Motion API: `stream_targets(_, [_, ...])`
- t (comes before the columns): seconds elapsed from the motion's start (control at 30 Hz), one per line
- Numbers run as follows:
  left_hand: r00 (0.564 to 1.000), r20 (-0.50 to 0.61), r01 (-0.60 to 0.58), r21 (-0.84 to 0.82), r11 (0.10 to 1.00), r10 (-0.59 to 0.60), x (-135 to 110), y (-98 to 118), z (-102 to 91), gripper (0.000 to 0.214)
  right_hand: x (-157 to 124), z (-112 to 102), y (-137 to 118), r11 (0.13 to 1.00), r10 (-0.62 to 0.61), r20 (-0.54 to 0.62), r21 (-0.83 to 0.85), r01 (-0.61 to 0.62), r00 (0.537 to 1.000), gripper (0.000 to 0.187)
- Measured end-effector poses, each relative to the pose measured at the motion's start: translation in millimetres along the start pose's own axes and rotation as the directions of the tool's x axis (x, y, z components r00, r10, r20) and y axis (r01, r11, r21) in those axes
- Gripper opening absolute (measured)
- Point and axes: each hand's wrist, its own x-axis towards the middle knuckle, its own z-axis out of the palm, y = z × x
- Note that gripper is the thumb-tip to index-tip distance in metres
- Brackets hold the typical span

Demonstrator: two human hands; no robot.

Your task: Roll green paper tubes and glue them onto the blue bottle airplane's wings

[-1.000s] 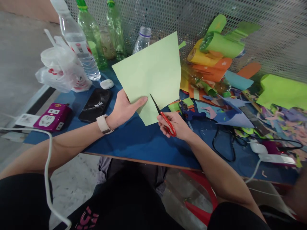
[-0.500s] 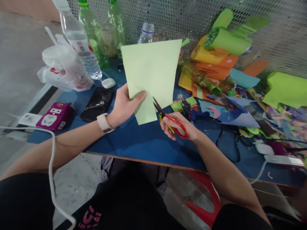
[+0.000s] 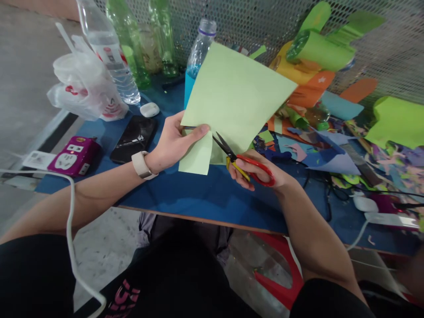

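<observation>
My left hand (image 3: 174, 141) pinches the lower left corner of a pale green sheet of paper (image 3: 236, 95), holding it up above the blue table (image 3: 198, 194). My right hand (image 3: 255, 170) grips red-handled scissors (image 3: 245, 161) whose open blades sit in a cut at the sheet's lower edge. A narrow flap of the sheet hangs down below my left thumb. A pale watch is on my left wrist.
Plastic bottles (image 3: 109, 48) and a white plastic bag (image 3: 82, 84) stand at the back left. A black phone (image 3: 134, 138), a white earbud case (image 3: 149, 109) and a purple power strip (image 3: 71, 157) lie left. Coloured paper rolls (image 3: 318, 48), scraps and cables (image 3: 326, 194) crowd the right side.
The sheet has turned clockwise and tilted right. The scissors have opened and cut into its lower edge, leaving a flap hanging. My right hand shifted right.
</observation>
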Motion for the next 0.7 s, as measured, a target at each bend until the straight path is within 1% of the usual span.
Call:
stream_targets(0.13, [1.000,0.024,0.000,0.001,1.000,0.000,0.4,1.7,0.5,0.060,0.9,2.4,-0.3,0.999,-0.028,-0.045,-0.018,0.027,0.999,0.064])
stream_targets(0.3, [0.999,0.046,0.010,0.002,1.000,-0.011,0.3,1.5,-1.1,0.059,0.4,3.6,-2.7,1.000,-0.007,-0.067,-0.018,0.006,0.998,0.063])
stream_targets(0.5, [0.996,0.082,0.028,-0.001,1.000,-0.028,-0.4,4.4,-0.9,0.059,-0.1,1.7,-6.8,0.998,0.007,-0.076,-0.057,-0.011,0.997,0.065])
stream_targets(0.7, [0.994,0.096,0.059,-0.036,0.998,-0.055,-1.0,4.2,-0.5,0.057,-1.8,-2.4,-3.4,0.998,0.019,-0.084,-0.064,-0.025,0.996,0.061])
